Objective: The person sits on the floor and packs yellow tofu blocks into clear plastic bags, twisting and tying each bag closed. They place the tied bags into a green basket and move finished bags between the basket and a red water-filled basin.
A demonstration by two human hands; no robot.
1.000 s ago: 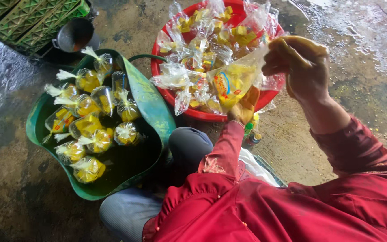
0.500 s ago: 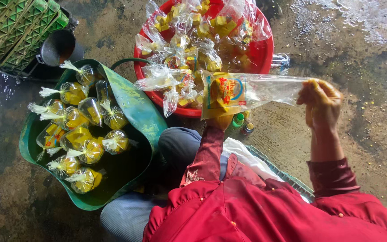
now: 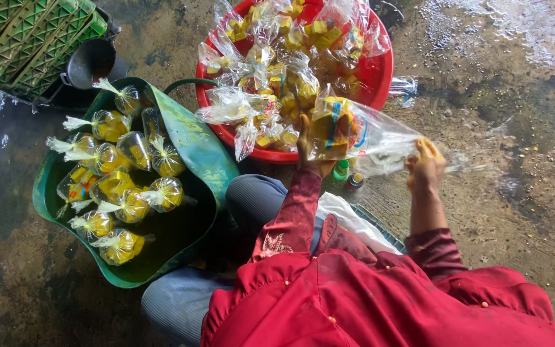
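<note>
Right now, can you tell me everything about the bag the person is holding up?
The clear plastic bag looks thin and crinkly, with small yellow packets bunched at its left end. It lies stretched sideways in the air in front of the red basin. The left hand grips the filled end from below, and the right hand pinches the empty open end, which looks blurred.

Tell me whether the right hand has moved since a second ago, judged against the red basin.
Yes. The right hand has swung down and out, from beside the red basin rim to below and right of it, stretching the clear bag.
</note>
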